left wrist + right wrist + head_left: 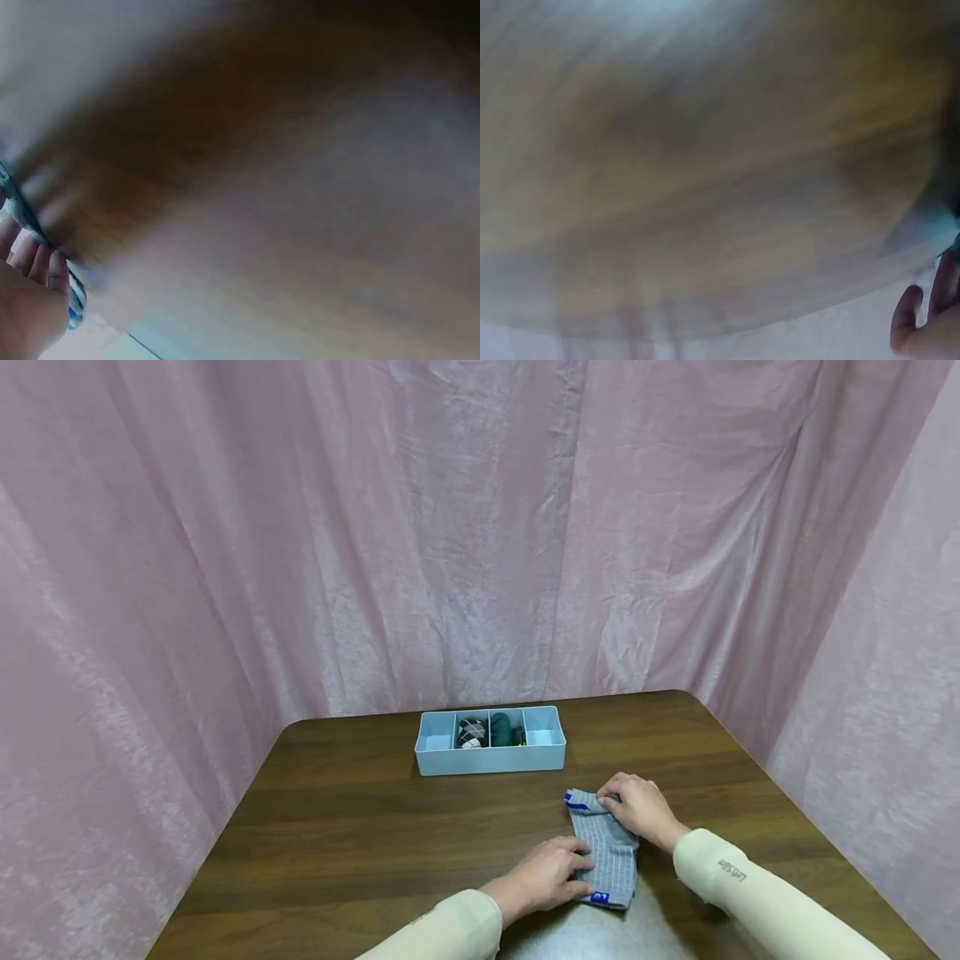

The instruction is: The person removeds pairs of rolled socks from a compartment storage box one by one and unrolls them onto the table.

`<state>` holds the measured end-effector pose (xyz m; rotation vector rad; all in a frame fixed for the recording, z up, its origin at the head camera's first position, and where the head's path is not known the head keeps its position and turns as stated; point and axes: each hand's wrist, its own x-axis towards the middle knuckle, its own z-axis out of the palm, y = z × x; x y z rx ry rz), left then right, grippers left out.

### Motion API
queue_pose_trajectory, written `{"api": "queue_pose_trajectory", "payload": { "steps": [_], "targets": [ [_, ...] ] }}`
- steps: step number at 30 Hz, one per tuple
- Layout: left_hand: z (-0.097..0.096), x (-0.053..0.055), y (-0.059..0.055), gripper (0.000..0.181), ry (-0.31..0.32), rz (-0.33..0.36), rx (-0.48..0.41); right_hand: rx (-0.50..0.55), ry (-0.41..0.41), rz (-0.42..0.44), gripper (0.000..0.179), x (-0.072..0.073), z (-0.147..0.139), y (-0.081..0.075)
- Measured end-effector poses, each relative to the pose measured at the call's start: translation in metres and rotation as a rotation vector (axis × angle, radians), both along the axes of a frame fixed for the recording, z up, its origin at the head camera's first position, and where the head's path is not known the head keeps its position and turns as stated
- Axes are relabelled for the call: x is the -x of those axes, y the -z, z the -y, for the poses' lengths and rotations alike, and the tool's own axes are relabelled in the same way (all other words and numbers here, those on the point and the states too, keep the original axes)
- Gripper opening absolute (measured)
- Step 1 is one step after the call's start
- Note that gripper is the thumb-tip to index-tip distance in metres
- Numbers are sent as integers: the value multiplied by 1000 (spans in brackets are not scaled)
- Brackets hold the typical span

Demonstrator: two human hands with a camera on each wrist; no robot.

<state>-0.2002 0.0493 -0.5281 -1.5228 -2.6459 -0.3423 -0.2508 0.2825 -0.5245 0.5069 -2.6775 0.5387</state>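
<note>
Clearly, in the head view, the grey cloth [611,860] is laid on the table [337,827] at lower right. Its lower left side is touched by the left hand [551,872], fingers loosely extended; its upper edge is pinched by the right hand [641,807]. Below the frame's centre, a checked bundle [472,733] and a green bundle [501,729] are held in the box [491,762]. In the left wrist view, fingers are seen against the cloth at lower left. In the right wrist view, much is blurred; fingers are cut off at lower right.

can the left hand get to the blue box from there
Probably yes, with a forward stretch: only bare tabletop shows between the left hand, resting on the gray striped cloth, and the blue box.
</note>
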Motion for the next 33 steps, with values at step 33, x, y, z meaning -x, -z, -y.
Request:
{"api": "queue_pose_trajectory", "payload": {
  "steps": [33],
  "targets": [
    [2,3,-1,34,35,38,-13,-22,40,134,20,19,-8,-6]
  ]
}}
